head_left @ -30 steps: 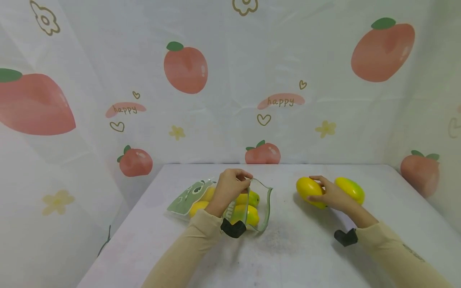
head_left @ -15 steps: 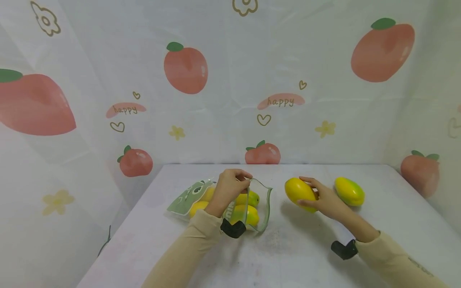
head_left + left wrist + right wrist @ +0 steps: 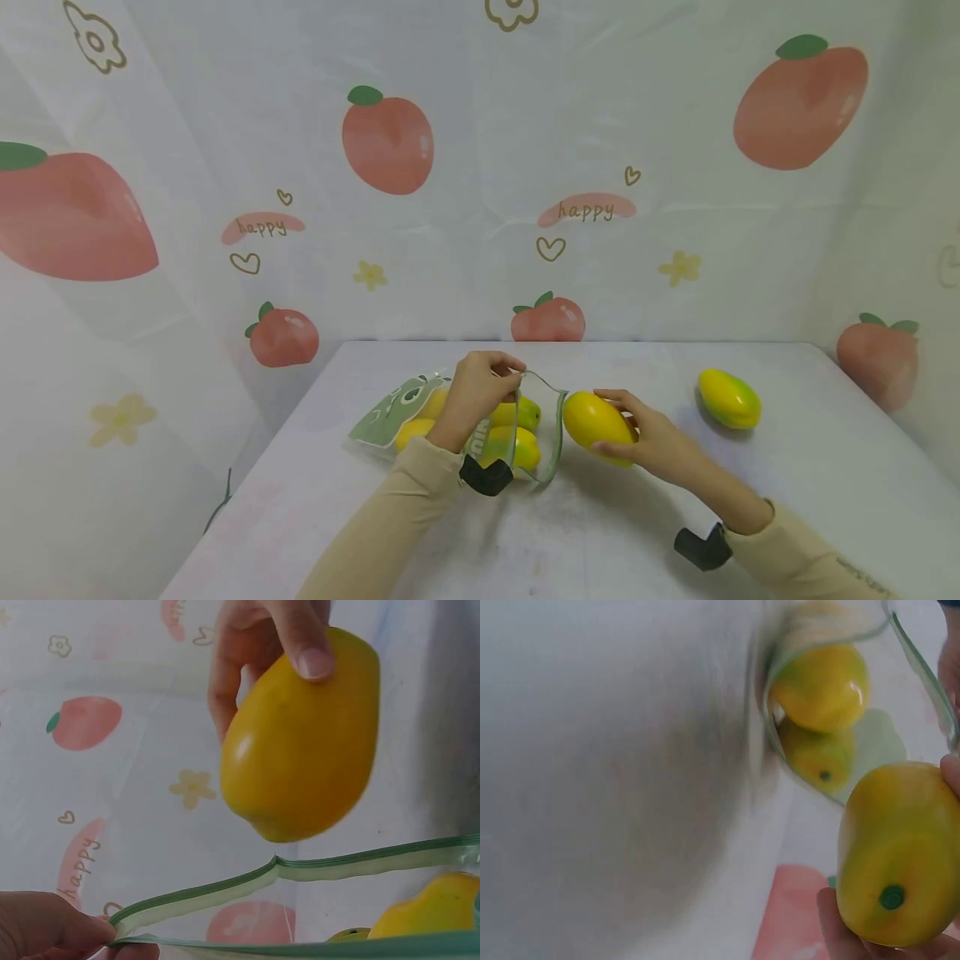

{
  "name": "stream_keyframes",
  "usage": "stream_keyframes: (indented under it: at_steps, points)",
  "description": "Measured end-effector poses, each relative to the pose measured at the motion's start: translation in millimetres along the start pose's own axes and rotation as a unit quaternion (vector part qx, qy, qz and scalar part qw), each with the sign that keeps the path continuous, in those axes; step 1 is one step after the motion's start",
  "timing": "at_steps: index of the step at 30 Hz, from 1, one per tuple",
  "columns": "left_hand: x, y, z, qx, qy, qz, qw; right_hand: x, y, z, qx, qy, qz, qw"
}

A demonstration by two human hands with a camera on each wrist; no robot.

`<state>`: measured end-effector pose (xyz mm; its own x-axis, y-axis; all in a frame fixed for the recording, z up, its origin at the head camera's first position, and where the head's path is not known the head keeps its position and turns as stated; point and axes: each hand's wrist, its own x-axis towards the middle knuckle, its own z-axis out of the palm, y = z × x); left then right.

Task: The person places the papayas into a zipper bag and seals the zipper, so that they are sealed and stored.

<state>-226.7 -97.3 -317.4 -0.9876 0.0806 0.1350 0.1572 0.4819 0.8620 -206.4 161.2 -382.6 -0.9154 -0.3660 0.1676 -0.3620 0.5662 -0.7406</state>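
My left hand (image 3: pixel 477 398) pinches the upper corner of the open mouth of a clear zip bag (image 3: pixel 390 417) with a green print. In the left wrist view, the bag's green zip edge (image 3: pixel 202 895) runs from those fingers and gapes. Several yellow-green mangoes (image 3: pixel 821 686) lie inside the bag, partly hidden by my left hand and the print. With thumb and fingers, my right hand (image 3: pixel 660 446) grips another mango (image 3: pixel 596 427), held above the table just right of the bag's mouth. Its green stem spot faces the right wrist camera.
One more mango (image 3: pixel 729 399) rests on the white table (image 3: pixel 600 542) at the right, beyond my right hand. A white curtain (image 3: pixel 465 250) with printed fruit hangs behind the table's back edge. A dark cord (image 3: pixel 220 504) shows by the left edge.
My right hand has carried its mango leftward from beside the other loose mango to the bag's mouth. My left hand and the bag stay in place.
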Motion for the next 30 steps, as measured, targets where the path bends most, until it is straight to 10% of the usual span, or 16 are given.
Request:
stream_keyframes:
  at_steps: [30]
  points:
    - [2.1, -0.7, 0.8, 0.009, 0.002, 0.011, 0.9999, 7.7, -6.8, 42.6, 0.002, -0.045, 0.020, 0.9988]
